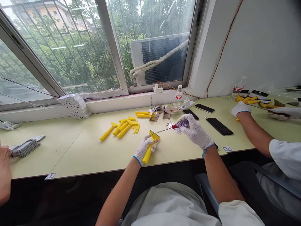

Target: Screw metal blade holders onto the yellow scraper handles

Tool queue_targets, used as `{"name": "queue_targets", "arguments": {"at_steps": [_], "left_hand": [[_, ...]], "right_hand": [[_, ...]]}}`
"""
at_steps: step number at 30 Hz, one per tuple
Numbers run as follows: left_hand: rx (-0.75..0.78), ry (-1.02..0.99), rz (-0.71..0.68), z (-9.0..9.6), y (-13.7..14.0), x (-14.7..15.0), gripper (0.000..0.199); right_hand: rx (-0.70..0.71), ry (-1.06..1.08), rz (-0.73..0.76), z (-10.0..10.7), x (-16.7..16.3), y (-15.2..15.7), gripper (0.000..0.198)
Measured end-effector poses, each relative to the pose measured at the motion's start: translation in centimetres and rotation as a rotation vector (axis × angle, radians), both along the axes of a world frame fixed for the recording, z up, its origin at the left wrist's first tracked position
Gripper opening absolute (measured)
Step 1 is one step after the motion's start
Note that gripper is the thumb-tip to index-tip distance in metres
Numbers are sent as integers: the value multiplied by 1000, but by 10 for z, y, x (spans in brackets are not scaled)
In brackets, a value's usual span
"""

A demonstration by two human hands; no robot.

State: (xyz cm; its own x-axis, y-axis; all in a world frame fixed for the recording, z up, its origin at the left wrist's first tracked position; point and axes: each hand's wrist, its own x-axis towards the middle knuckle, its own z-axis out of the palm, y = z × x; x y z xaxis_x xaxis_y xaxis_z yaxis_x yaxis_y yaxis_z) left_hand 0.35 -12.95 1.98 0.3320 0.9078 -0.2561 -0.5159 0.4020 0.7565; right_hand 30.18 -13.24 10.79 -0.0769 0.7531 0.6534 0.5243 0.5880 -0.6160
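My left hand [144, 148], in a white knit glove, is closed around a yellow scraper [147, 154] just above the near part of the table. The scraper's wide head points up and away from me. In my gloved right hand [194, 131] is a screwdriver [180, 124] with a red and clear purple handle. Its long shaft runs left, and the tip meets the scraper's head; the exact contact is too small to make out. Beyond my hands lie several yellow scraper handles [124, 128] and small yellow plates [136, 128]. Small screws [169, 124] lie near the screwdriver.
Phones [219, 126] lie on the table to the right, with a water bottle [178, 93] by the window. Cardboard pieces [166, 112] stand behind my hands. White stacked boxes [74, 106] sit back left. A co-worker's gloved hand [241, 109] works at right; another person's hand [4, 153] shows at left.
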Motion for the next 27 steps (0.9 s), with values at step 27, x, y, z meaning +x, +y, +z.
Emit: {"name": "queue_targets", "arguments": {"at_steps": [27], "left_hand": [[6,10,-23,-1,0,1,85]], "right_hand": [[-95,133,78,-5,-1,1,44]]}}
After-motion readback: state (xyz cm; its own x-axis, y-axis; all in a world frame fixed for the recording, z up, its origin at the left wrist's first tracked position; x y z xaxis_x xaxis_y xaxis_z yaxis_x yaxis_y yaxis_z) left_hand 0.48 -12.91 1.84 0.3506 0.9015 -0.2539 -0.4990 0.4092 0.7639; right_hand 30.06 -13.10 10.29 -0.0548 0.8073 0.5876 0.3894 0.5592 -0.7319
